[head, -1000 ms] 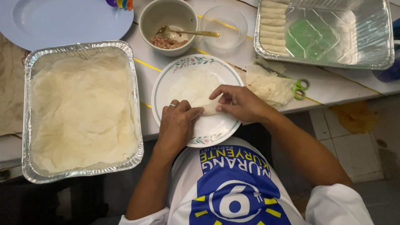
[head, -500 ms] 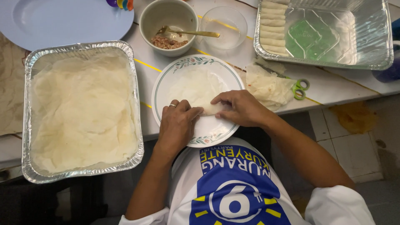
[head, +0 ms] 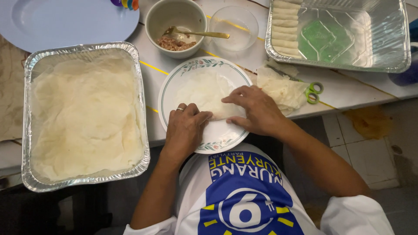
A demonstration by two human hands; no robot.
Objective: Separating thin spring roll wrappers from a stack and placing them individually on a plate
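A thin white wrapper (head: 204, 89) lies on a round white plate (head: 235, 72) with a floral rim, at the table's near edge. My left hand (head: 185, 128) presses the wrapper's near edge with curled fingers; a ring is on one finger. My right hand (head: 257, 111) lies flat over the rolled near part of the wrapper, its fingers pointing left. Both hands grip the roll together. What is inside the roll is hidden.
A foil tray (head: 82, 117) of stacked wrappers sits left. A bowl (head: 176, 26) of minced filling with a gold spoon (head: 200, 33) and an empty glass bowl (head: 233, 27) stand behind the plate. A foil tray (head: 344, 35) with several finished rolls is far right; loose wrappers (head: 281, 87) and green scissors (head: 313, 91) lie beside the plate. A blue plate (head: 65, 19) is far left.
My right hand has lowered from pinching the wrapper's edge to lying flat over the roll. My left hand stays at the near edge.
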